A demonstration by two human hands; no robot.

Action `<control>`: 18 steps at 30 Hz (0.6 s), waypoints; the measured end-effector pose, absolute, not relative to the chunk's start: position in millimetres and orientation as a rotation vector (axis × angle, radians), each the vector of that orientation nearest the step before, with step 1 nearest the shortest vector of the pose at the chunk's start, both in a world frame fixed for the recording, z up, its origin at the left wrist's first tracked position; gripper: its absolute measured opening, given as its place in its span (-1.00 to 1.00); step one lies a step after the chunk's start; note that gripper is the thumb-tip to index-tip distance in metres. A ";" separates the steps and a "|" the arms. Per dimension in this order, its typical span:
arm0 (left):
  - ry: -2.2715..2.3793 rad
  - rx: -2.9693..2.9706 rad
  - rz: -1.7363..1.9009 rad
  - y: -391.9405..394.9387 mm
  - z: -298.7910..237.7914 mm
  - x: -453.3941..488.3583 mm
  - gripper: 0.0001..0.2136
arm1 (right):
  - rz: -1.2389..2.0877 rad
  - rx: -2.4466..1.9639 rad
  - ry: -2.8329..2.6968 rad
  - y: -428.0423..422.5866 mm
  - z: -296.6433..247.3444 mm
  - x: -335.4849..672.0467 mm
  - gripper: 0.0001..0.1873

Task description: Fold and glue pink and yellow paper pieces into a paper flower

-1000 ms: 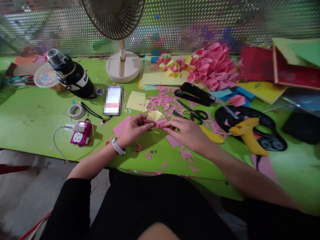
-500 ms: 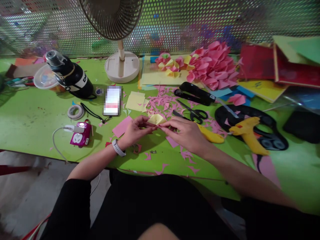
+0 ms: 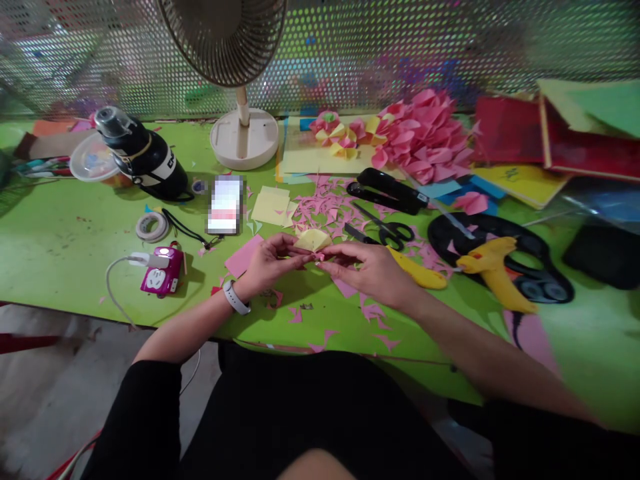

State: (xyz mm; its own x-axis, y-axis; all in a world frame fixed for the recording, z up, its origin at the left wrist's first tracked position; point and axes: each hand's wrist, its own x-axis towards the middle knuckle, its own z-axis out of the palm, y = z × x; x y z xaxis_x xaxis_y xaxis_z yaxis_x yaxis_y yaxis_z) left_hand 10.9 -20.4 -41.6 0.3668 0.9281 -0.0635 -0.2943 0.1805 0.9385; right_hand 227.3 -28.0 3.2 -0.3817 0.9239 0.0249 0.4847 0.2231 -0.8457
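Observation:
Between my two hands, just above the green table, is a folded yellow paper piece [image 3: 313, 240] with a small pink bit at its lower edge. My left hand [image 3: 274, 261], with a white band at the wrist, pinches its left side. On the other side, the fingertips of my right hand [image 3: 367, 265] are closed at the pink bit of the same piece. A pink paper square [image 3: 243, 255] lies by my left hand. Black scissors [image 3: 395, 233] and a yellow-handled cutter [image 3: 417, 268] rest beyond and beside my right hand.
Pink scraps [image 3: 327, 203] litter the middle, beside yellow paper squares [image 3: 273, 205]. Farther back are a heap of pink paper flowers [image 3: 430, 140], a stapler [image 3: 387, 191] and a fan [image 3: 244, 143]. A yellow glue gun [image 3: 493, 267] lies right; a bottle [image 3: 150, 157] and power adapter [image 3: 163, 270] stand left.
The yellow paper piece now shows more of its spread face, and the pink bit under it is plainer. My right fingertips have shifted slightly; my left hand stays nearly still.

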 end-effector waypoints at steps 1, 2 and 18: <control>0.778 1.033 0.992 -20.7 -41.2 10.8 -0.61 | 1.120 -1.305 -1.932 -27.6 3.5 227.3 -0.67; 0.784 1.034 0.990 -21.0 -41.0 10.9 -0.60 | 1.169 -1.310 -1.904 -27.4 3.6 227.4 -0.66; 0.791 1.123 1.029 -25.5 -37.4 13.8 -0.69 | 1.129 -1.316 -1.806 -34.4 7.2 224.8 -0.79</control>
